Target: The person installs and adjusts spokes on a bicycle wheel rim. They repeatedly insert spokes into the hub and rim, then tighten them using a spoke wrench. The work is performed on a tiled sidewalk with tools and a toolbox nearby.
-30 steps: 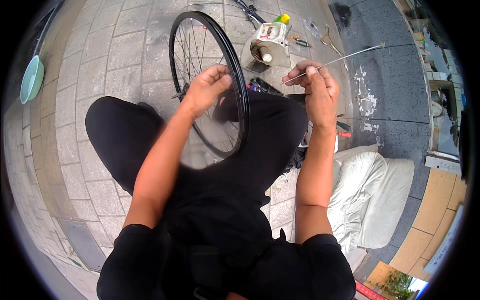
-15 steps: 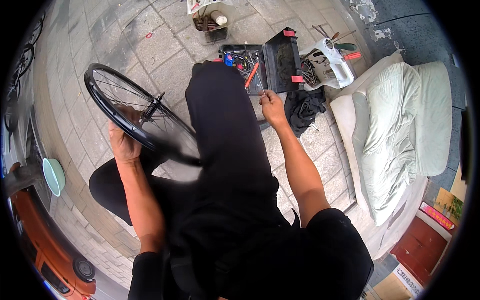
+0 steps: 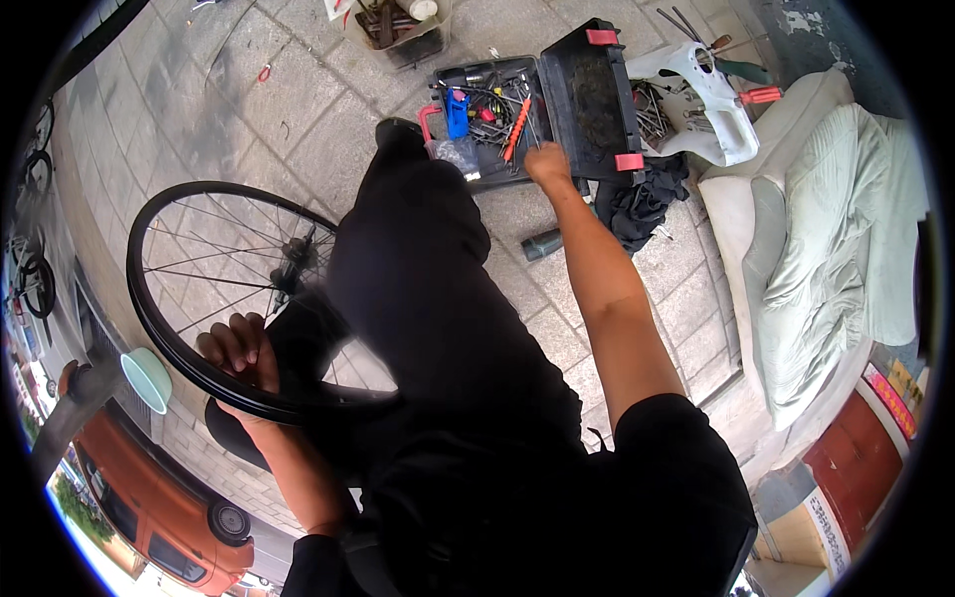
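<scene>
My left hand (image 3: pixel 239 353) is closed around the near side of a black bicycle wheel (image 3: pixel 140 269). The wheel, with thin spokes and a dark hub (image 3: pixel 291 261), stands tilted beside my left leg. Over the front edge of an open black toolbox (image 3: pixel 587 99) is my right hand (image 3: pixel 547 164), its fingers closed on a thin metal tool (image 3: pixel 533 129) whose lower end they hide. Among the jumbled tools in the box lie an orange-handled tool (image 3: pixel 517 129) and a blue item (image 3: pixel 457 113).
Right of the toolbox are a white plastic piece (image 3: pixel 731 124) with tools around it and a black cloth (image 3: pixel 647 204). A dark cylinder (image 3: pixel 542 245) lies on the paving. Pale green bedding (image 3: pixel 826 259) lies at the right, a plastic bin (image 3: pixel 403 45) at the back, a green basin (image 3: pixel 147 380) at the left.
The wheel has tipped, showing more of its face, and my left hand's fingers now curl over the rim. My right hand has moved up to the toolbox edge. The view has shifted.
</scene>
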Demonstrator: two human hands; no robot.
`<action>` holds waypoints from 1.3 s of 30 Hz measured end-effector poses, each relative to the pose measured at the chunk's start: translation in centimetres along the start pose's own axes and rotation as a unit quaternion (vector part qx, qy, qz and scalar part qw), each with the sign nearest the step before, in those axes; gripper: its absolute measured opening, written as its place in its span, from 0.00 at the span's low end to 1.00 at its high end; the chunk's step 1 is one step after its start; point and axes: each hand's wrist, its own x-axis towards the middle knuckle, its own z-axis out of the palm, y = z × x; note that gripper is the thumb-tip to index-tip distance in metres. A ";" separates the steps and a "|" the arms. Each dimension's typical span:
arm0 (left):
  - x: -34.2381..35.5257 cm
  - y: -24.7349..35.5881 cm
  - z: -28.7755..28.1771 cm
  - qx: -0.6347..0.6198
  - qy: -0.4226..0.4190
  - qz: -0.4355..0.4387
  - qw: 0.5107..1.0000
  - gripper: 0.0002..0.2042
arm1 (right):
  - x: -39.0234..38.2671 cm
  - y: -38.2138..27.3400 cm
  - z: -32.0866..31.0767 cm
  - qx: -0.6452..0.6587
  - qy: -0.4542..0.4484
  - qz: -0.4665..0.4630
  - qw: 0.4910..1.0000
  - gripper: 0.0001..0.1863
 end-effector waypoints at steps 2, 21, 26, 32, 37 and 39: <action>0.4 0.0 -0.3 -0.001 -0.006 0.000 1.000 0.17 | 1.8 -0.3 0.8 -0.049 -0.021 0.039 0.998 0.21; 1.6 0.5 -2.5 -0.068 0.045 -0.010 0.997 0.18 | 1.7 -4.0 3.5 -0.208 -0.001 0.116 0.971 0.18; 1.3 0.5 -2.4 -0.061 0.056 0.001 0.997 0.19 | 1.9 -3.9 2.7 -0.196 -0.024 0.149 0.969 0.20; 1.0 0.5 -2.8 -0.069 0.039 -0.009 0.997 0.15 | 1.9 -3.6 2.8 -0.238 -0.026 0.138 0.961 0.21; 0.8 -0.1 -3.2 -0.087 0.041 0.014 0.995 0.13 | -0.2 -7.2 -0.7 -0.223 -0.040 0.120 0.967 0.28; 0.3 0.0 -2.8 -0.062 0.090 0.038 0.993 0.13 | -1.3 -8.1 -2.3 -0.199 -0.027 0.056 0.978 0.33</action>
